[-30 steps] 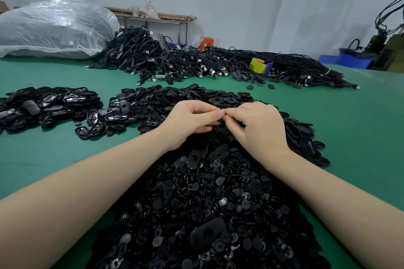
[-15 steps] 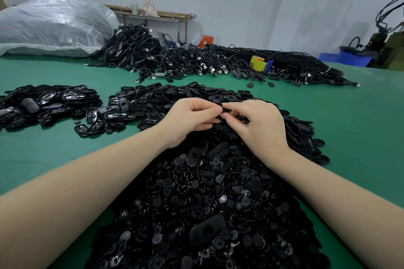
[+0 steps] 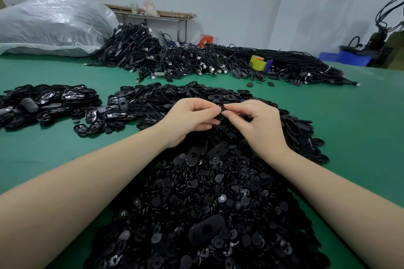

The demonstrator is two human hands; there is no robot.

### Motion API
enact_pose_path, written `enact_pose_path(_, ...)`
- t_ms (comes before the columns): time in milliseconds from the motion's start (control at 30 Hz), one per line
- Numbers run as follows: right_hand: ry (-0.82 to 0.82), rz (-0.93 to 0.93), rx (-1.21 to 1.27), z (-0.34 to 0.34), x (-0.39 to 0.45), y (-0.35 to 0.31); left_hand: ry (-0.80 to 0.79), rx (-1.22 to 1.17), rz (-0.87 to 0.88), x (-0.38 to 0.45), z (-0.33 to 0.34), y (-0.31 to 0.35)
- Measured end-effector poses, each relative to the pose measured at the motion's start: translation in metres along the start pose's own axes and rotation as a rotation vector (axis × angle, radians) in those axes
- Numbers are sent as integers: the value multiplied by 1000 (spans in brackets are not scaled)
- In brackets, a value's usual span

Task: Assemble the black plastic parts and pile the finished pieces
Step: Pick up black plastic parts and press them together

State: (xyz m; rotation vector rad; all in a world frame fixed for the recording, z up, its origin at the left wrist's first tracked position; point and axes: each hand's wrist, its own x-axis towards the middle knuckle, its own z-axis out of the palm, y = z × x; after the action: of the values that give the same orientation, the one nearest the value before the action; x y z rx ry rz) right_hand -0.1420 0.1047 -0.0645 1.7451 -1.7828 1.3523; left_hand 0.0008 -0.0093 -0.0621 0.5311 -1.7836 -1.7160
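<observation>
**Hands part a little over the piece**

At the centre of the frame the left hand point(image 3: 189, 118) and the right hand point(image 3: 255, 123) pinch one small black plastic part point(image 3: 220, 113) above the big heap of loose black round pieces point(image 3: 207, 199). Compared with a second ago, the fingertips sit slightly apart, so the fitting seems nearly done. The pile of oval black shells point(image 3: 46, 102) waits at middle left.
</observation>
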Motion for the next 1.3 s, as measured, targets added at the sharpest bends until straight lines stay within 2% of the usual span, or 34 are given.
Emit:
enact_pose_path(567,9,24,28,-1,-1,-4,-31,-3,8,-1,-1,1)
enact_pose_path(800,-12,-58,-109,-1,-2,-9,-45,-29,4,-1,-3,2)
enact_pose_path(1300,-23,-141,-229,-1,-1,-10,-14,-32,18,-3,-1,2)
